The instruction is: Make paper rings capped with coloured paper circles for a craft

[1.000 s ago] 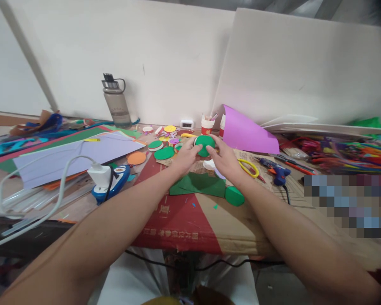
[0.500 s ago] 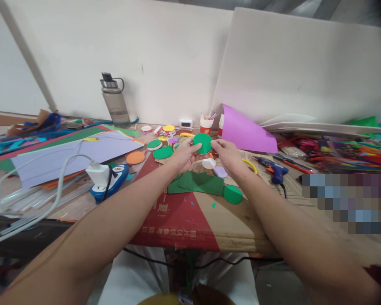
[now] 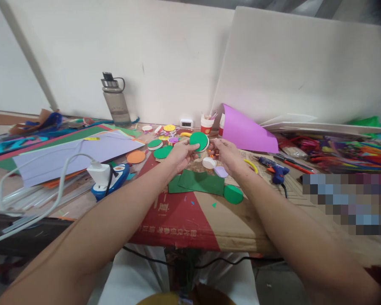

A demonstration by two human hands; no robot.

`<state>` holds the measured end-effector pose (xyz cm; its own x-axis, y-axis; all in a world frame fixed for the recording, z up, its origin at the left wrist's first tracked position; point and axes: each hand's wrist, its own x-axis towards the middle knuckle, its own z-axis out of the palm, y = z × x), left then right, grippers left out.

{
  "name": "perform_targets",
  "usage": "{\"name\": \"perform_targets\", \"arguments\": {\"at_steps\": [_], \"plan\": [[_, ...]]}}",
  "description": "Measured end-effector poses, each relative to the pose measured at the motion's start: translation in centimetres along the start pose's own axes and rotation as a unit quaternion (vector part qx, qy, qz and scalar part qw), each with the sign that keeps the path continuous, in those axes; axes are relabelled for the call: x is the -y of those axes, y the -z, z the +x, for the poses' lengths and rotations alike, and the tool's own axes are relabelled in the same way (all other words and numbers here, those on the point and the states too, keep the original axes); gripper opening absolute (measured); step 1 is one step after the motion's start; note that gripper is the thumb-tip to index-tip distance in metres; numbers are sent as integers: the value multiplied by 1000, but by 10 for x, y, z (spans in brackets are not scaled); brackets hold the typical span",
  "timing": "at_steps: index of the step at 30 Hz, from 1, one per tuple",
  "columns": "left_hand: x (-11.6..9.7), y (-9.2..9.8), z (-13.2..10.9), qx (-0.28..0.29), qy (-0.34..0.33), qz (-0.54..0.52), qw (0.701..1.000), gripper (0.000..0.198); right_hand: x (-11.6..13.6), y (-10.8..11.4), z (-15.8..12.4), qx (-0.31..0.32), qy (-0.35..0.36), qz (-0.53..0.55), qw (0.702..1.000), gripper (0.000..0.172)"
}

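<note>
My left hand [image 3: 180, 155] is closed on a green disc [image 3: 198, 142] with a white edge, its thumb lying on the green face. The disc is tilted, so its pale rim shows on the right. Just right of that rim, my right hand [image 3: 227, 153] has its fingers slightly bent and apart, with nothing visible in them. Below the hands lie a white disc [image 3: 208, 162], a light purple piece [image 3: 221, 171] and dark green sheet scraps [image 3: 200, 182]. Another green disc [image 3: 233, 194] rests near my right forearm.
Colored sheets [image 3: 73, 154] and a power strip [image 3: 111, 182] with a white cable are at left. A water bottle [image 3: 116, 101] stands behind. To the right are a purple sheet [image 3: 247, 130], a blue glue gun [image 3: 277, 170] and colorful pipe cleaners [image 3: 346, 148]. Paper cups [image 3: 207, 123] stand at the back.
The green disc has shifted slightly left and turned, showing its white edge. My right hand's fingers have come away from its face, while my left hand keeps its hold.
</note>
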<state>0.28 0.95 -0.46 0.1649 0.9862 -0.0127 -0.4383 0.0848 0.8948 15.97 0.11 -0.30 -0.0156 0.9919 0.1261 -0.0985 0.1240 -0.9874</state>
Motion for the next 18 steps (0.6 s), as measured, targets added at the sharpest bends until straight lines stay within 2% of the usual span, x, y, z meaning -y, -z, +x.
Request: {"name": "perform_targets", "arguments": {"at_steps": [5, 8, 11, 14, 18], "plan": [[0, 3, 2, -13, -29, 33, 999, 27, 1, -2, -2, -8, 7, -38, 999, 22], [2, 4, 0, 17, -68, 82, 994, 37, 1, -3, -3, -14, 23, -88, 996, 17], [2, 3, -2, 46, -75, 93, 992, 43, 3, -3, -5, -16, 37, -145, 989, 14], [1, 3, -2, 62, -68, 90, 992, 44, 5, -2, -6, -26, 44, -181, 982, 10], [2, 4, -1, 78, -62, 78, 992, 36, 5, -2, -6, -24, 41, -160, 986, 10]]}}
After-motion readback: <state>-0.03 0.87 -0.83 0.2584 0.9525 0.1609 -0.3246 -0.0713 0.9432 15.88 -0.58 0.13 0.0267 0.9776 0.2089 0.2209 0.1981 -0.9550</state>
